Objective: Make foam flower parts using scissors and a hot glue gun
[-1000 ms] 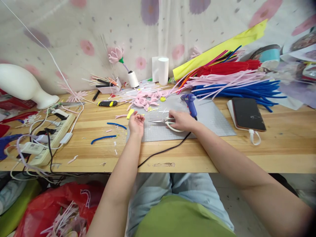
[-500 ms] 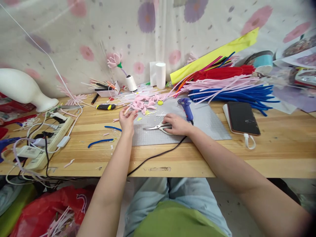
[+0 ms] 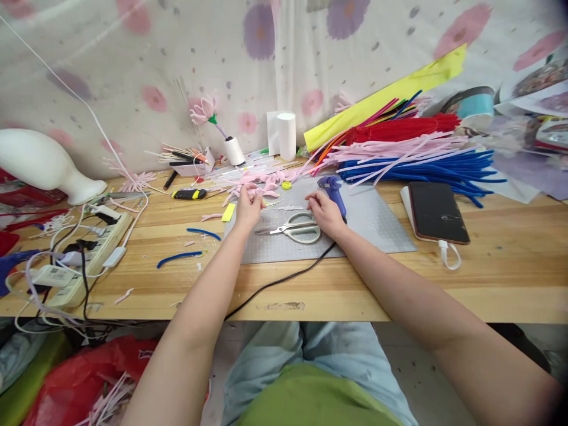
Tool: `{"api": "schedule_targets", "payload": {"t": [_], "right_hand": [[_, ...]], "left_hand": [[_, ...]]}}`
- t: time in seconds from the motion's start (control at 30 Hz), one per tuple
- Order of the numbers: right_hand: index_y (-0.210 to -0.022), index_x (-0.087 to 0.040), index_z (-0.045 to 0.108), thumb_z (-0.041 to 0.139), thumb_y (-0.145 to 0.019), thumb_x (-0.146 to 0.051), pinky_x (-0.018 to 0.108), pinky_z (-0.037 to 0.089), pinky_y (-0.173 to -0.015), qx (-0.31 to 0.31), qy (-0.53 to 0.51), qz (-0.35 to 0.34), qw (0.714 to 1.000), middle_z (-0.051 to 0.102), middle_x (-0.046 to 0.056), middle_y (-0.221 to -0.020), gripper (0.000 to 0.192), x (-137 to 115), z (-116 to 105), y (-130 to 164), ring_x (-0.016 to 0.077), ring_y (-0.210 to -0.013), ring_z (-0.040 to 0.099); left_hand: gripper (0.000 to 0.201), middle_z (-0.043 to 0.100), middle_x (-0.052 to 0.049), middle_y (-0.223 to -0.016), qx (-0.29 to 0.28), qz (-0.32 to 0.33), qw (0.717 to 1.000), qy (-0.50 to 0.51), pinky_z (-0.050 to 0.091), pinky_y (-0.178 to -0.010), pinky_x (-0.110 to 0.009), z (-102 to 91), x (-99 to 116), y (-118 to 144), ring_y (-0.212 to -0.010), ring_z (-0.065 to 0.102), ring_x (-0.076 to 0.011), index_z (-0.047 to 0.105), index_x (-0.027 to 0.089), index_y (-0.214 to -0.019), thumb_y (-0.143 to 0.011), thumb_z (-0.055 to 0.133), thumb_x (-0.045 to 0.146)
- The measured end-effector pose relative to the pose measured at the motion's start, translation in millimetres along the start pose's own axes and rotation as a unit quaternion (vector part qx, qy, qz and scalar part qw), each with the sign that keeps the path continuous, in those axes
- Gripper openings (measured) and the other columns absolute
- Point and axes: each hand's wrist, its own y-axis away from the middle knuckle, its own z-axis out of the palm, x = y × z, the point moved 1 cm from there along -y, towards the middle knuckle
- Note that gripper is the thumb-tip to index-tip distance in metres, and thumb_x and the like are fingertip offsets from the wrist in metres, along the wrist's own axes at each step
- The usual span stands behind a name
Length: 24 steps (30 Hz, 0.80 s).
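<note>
Found the left hand (image 3: 248, 207) at the near edge of the heap of pink pipe-cleaner petals (image 3: 261, 183), fingertips drawn together over something small and pink. Could not tell whether truly pinched on a piece or only touching it. Saw the right hand (image 3: 326, 212) resting on the grey cutting mat (image 3: 381, 219), fingers loosely apart and holding nothing, just beside the handle of the blue glue gun (image 3: 331, 188). Noted the white-handled scissors (image 3: 298, 228) lying flat on the mat between the two wrists, blades closed, tips toward the left forearm.

Judged the glue gun the chief hazard: plugged in by the black cord (image 3: 284, 278), nozzle hidden behind the right hand, so possibly hot and close enough for a burn with any careless sideways slide of the fingers. Reckoned the cord a second risk, running off the table edge under the right forearm; a snag on the arm or a knee enough to drag the gun over onto the petals or the mat.

Thought the scissors badly placed as well, easily nudged by either wrist and sent skidding toward the lap. Counted the petals as light and loose, liable to scatter or tangle under a hurried grab, with the yellow scrap (image 3: 228, 212) near the left hand just as easily swept off
</note>
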Motion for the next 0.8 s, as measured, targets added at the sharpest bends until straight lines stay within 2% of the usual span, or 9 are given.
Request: {"api": "schedule_targets", "payload": {"t": [0.13,0.3,0.4,0.5,0.6,0.67,0.73,0.8], "right_hand": [[-0.093,-0.019,0.056,0.036,-0.084,-0.028,0.028,0.041,-0.070,-0.005,-0.002,-0.001,1.000,0.063,0.003,-0.077,0.024,-1.0,0.9,0.3,0.0161,-0.071,0.056],[-0.093,-0.018,0.058,0.036,-0.084,-0.027,0.028,0.042,-0.071,-0.018,0.013,0.002,1.000,0.064,0.004,-0.078,0.026,-4.8,0.8,1.5,0.0167,-0.073,0.057],[-0.094,-0.018,0.059,0.036,-0.084,-0.027,0.028,0.042,-0.070,-0.017,0.015,-0.007,1.000,0.064,0.005,-0.079,0.027,-5.5,1.4,1.4,0.0165,-0.073,0.058],[-0.093,-0.017,0.060,0.037,-0.084,-0.026,0.028,0.042,-0.070,-0.015,0.014,-0.009,1.000,0.064,0.004,-0.078,0.026,-4.8,2.1,1.3,0.0159,-0.073,0.057],[-0.092,-0.017,0.061,0.040,-0.083,-0.025,0.028,0.042,-0.070,-0.005,0.012,0.001,1.000,0.065,0.004,-0.076,0.025,-2.1,3.0,1.7,0.0156,-0.070,0.057],[-0.094,-0.017,0.061,0.042,-0.082,-0.024,0.029,0.042,-0.070,0.004,0.014,0.003,1.000,0.065,0.003,-0.076,0.024,-0.6,3.6,1.6,0.0157,-0.070,0.057],[-0.095,-0.017,0.061,0.044,-0.080,-0.022,0.029,0.043,-0.070,0.008,0.023,0.001,1.000,0.066,0.004,-0.079,0.023,-1.1,4.1,-0.4,0.0161,-0.071,0.057],[-0.096,-0.017,0.061,0.046,-0.078,-0.018,0.029,0.043,-0.072,-0.003,0.048,-0.012,0.999,0.067,0.005,-0.084,0.023,-4.9,4.7,-5.8,0.0165,-0.075,0.058]], "left_hand": [[0.042,0.055,0.008,-0.054,-0.018,0.027,0.999,0.000,0.044,-0.066,-0.018,15.8,-9.7,-0.5,-0.051,0.052,-0.0080,0.057,0.022,-0.094,-0.061,0.064,-0.002],[0.062,0.064,0.005,-0.069,-0.010,-0.009,1.000,-0.001,0.042,-0.086,-0.023,22.5,-12.9,-5.0,-0.073,0.060,-0.0116,0.060,0.024,-0.097,-0.048,0.063,-0.014],[0.059,0.067,0.002,-0.075,0.017,-0.007,1.000,-0.008,0.038,-0.092,-0.024,17.8,-9.2,-8.6,-0.089,0.061,-0.0138,0.062,0.022,-0.094,-0.048,0.064,-0.013],[0.048,0.067,0.000,-0.077,0.032,0.056,0.993,-0.095,0.036,-0.095,-0.025,6.4,-3.9,-9.3,-0.098,0.059,-0.0149,0.060,0.021,-0.099,-0.058,0.064,-0.003],[0.044,0.068,0.000,-0.081,0.042,0.129,0.956,-0.260,0.040,-0.091,-0.028,-6.8,-1.8,-3.8,-0.094,0.059,-0.0155,0.053,0.021,-0.110,-0.069,0.055,0.004],[0.043,0.067,0.000,-0.081,0.030,0.142,0.928,-0.344,0.043,-0.084,-0.030,-12.2,-3.7,2.8,-0.085,0.060,-0.0157,0.049,0.020,-0.114,-0.073,0.049,0.008],[0.040,0.068,-0.001,-0.080,-0.031,0.136,0.905,-0.402,0.045,-0.080,-0.031,-12.6,-7.4,9.8,-0.077,0.060,-0.0161,0.049,0.019,-0.115,-0.075,0.046,0.010],[0.038,0.069,-0.002,-0.080,-0.106,0.144,0.874,-0.453,0.044,-0.084,-0.033,-8.8,-11.1,15.1,-0.084,0.061,-0.0185,0.052,0.019,-0.112,-0.075,0.045,0.009]]}}
